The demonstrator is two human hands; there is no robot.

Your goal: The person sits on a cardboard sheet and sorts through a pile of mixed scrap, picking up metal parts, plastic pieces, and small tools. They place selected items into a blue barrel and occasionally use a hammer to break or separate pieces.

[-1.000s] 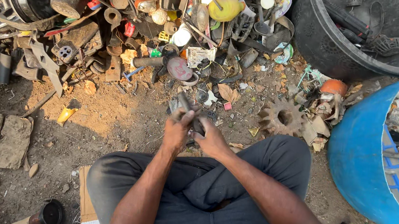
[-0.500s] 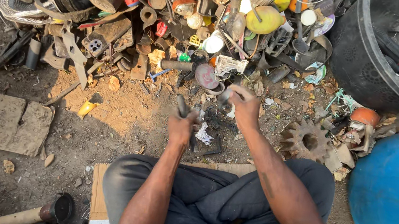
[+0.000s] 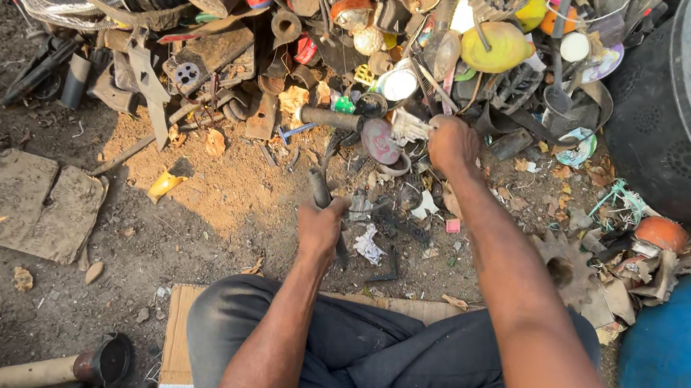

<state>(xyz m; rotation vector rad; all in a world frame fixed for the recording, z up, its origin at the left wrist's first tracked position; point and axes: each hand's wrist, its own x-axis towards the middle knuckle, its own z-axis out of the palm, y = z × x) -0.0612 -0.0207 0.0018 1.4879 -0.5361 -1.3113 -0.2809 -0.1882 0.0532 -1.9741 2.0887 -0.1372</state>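
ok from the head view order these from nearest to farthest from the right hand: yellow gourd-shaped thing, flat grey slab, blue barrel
1. Yellow gourd-shaped thing, in the scrap pile just beyond the right hand.
2. Blue barrel, at the lower right edge.
3. Flat grey slab, far left on the dirt.

I see bare dirt ground [image 3: 209, 202] in hard sunlight with sharp shadows. A black tub [image 3: 687, 134] and a blue barrel [image 3: 690, 369] stand at the right.

The scrap heap [image 3: 312, 45] lies ahead, the tub [image 3: 690, 116] at its right. The slab [image 3: 42, 205] lies left (on bare dirt), the barrel [image 3: 690, 369] right.
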